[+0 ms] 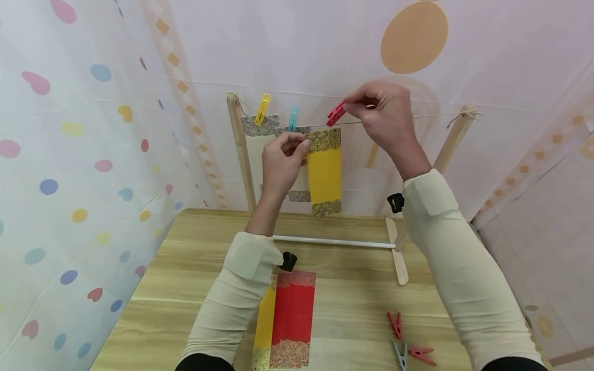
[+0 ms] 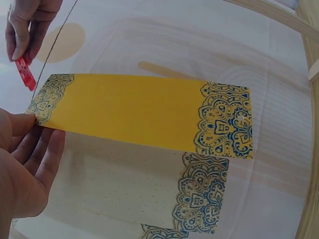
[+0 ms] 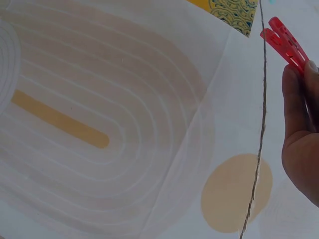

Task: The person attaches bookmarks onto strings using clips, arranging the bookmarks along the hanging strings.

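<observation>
My left hand [image 1: 280, 164] pinches a yellow card [image 1: 325, 172] with patterned ends by its upper corner, holding it upright just below a thin string [image 1: 427, 116]. In my right hand [image 1: 387, 117] is a red clothespin [image 1: 336, 113], gripped between thumb and fingers. Its tips are spread beside the string in the right wrist view, near the card's patterned top [image 3: 234, 15]. Farther left, a yellow clothespin [image 1: 262, 109] and a light-blue clothespin [image 1: 293, 118] are on the string. Cream cards [image 1: 252, 149] with patterned ends hang below them, partly hidden by my left hand.
Wooden posts [image 1: 241, 149] hold the string at both sides. A white rod [image 1: 334, 241] runs low to a wooden foot [image 1: 397, 257]. On the table [image 1: 185, 268] lie a red card [image 1: 293, 309], partly over another yellow card [image 1: 263, 322], plus red clothespins [image 1: 421, 354] and a grey-blue clothespin [image 1: 400, 355].
</observation>
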The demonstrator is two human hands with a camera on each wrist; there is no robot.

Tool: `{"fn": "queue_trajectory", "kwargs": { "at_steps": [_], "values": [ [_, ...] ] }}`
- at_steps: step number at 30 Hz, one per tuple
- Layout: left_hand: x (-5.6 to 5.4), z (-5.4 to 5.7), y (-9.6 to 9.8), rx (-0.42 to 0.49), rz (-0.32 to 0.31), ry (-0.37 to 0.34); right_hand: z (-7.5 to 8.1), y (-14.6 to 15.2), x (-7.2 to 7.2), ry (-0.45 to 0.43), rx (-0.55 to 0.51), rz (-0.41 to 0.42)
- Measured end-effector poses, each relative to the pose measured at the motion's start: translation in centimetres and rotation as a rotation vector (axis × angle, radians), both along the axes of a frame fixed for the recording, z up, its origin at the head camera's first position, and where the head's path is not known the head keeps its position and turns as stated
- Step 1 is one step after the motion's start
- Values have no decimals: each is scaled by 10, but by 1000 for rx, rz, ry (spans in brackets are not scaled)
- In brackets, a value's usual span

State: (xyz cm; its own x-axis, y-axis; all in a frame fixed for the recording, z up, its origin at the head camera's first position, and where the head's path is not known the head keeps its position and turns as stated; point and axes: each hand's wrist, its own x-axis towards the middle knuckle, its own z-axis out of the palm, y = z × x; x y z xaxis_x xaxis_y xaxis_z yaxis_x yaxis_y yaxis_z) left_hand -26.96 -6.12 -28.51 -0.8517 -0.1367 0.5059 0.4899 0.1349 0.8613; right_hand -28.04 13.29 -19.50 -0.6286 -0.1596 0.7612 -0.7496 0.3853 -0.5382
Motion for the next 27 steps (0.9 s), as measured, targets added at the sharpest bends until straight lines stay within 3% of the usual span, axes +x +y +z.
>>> {"fn": "queue_trajectory", "kwargs": {
  "at_steps": [7, 27],
  "values": [
    [-1, 2, 3, -9, 17, 29, -1, -3, -4, -63, 87, -27],
    [-6, 8, 8, -36, 69, 32, -3, -5, -7, -56, 205, -27]
  ]
}}
